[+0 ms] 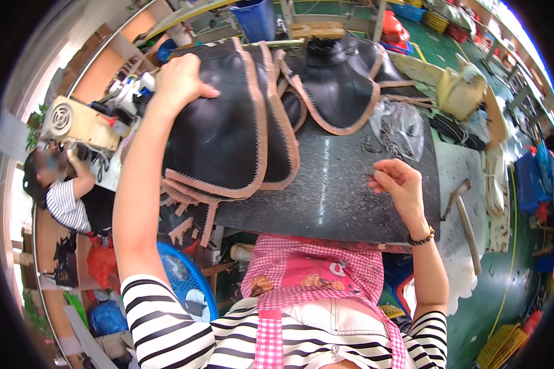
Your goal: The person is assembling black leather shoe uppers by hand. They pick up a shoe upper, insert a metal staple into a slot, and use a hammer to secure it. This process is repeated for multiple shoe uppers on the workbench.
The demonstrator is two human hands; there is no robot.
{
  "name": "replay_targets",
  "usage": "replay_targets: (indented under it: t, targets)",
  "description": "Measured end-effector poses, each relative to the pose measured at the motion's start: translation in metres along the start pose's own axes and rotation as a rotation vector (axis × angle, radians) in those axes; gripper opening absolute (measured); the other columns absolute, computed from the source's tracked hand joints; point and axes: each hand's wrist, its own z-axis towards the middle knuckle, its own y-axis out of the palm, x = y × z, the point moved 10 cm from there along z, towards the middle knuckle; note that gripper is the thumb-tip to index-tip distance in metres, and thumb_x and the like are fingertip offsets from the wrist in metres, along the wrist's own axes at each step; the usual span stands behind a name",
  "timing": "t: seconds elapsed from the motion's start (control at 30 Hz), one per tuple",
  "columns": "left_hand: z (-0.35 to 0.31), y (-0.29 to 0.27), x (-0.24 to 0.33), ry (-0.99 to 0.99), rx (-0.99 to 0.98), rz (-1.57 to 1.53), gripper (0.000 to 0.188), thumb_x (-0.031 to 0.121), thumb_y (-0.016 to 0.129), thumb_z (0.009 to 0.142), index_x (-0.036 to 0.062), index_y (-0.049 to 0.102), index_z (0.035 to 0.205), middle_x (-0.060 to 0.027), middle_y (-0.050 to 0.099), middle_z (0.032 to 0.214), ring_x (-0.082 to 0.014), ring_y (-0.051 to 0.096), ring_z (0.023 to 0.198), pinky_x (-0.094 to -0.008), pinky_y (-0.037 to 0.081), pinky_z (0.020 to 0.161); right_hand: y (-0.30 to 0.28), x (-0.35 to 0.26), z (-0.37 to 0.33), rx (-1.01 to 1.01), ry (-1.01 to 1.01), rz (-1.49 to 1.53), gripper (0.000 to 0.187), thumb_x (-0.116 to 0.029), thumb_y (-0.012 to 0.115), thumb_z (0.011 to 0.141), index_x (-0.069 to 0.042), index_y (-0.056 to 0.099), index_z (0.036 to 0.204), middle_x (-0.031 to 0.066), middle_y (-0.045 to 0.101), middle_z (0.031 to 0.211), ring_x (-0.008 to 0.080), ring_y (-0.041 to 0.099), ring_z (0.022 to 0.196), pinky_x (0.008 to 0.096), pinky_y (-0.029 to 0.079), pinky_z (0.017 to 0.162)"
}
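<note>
My left hand (pixel 180 84) is at the upper left edge of a large black leather piece (pixel 215 135) with a tan, zigzag-trimmed border. Its fingers curl over that edge and are partly hidden, while the thumb sticks out across the leather. A second such piece (pixel 279 147) lies partly under the first. Above the right side of the dark worktop (pixel 332 203), my right hand (pixel 400 184) pinches thumb and fingers together around something small and dark that I cannot make out. Just beyond it lies a clear plastic bag (pixel 400 126) with small dark bits in it.
More black trimmed pieces (pixel 338 92) lie at the back of the worktop. A hammer (pixel 465 215) lies on the pale surface to the right. A blue basket (pixel 188 277) stands below on the left. Another person (pixel 68 190) sits at the far left beside a cream machine (pixel 77 123).
</note>
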Motion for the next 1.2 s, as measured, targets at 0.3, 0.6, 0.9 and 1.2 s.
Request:
replay_targets:
  t: [0.3,0.6,0.9,1.2]
  targets:
    - [-0.052,-0.041,0.047,0.181,-0.192,-1.062,0.038,0.017,0.068,0.087,-0.0021,0.058,0.118,-0.0062,0.065,0.107,-0.0124,0.061,0.096,-0.0297,0.048,0.087,0.020,-0.127,-0.047,0.119,-0.472,-0.265,0.023,0.008,0.069,0.077,0.004,0.067,0.100,0.0085,0.069,0.090,0.0143,0.067,0.080,0.0248,0.053,0.071]
    - [-0.190,0.018,0.167,0.113,-0.765,-1.573,0.014,0.005,0.064,0.089,-0.0041,0.063,0.099,0.0009,0.063,0.085,-0.0022,0.051,0.080,-0.0235,0.046,0.068,0.096,-0.082,-0.059,-0.225,-0.155,0.066,0.019,0.010,0.071,0.076,0.004,0.066,0.094,0.0103,0.069,0.091,0.0142,0.068,0.085,0.0252,0.055,0.071]
    - [-0.202,0.037,0.189,0.094,-0.932,-1.568,0.022,0.006,0.065,0.087,-0.0048,0.063,0.105,-0.0038,0.067,0.096,-0.0054,0.057,0.087,-0.0241,0.048,0.080,0.082,-0.056,-0.068,-0.179,-0.186,0.086,0.017,0.011,0.073,0.075,0.006,0.066,0.090,0.0138,0.067,0.090,0.0157,0.065,0.083,0.0249,0.054,0.074]
    - [-0.213,0.050,0.195,0.042,-1.032,-1.763,0.030,0.001,0.065,0.078,-0.0073,0.056,0.105,-0.0106,0.066,0.100,-0.0106,0.061,0.095,-0.0266,0.050,0.085,0.081,-0.052,-0.069,-0.157,-0.249,-0.056,0.016,0.008,0.074,0.075,0.004,0.068,0.089,0.0124,0.070,0.091,0.0142,0.068,0.081,0.0242,0.055,0.072]
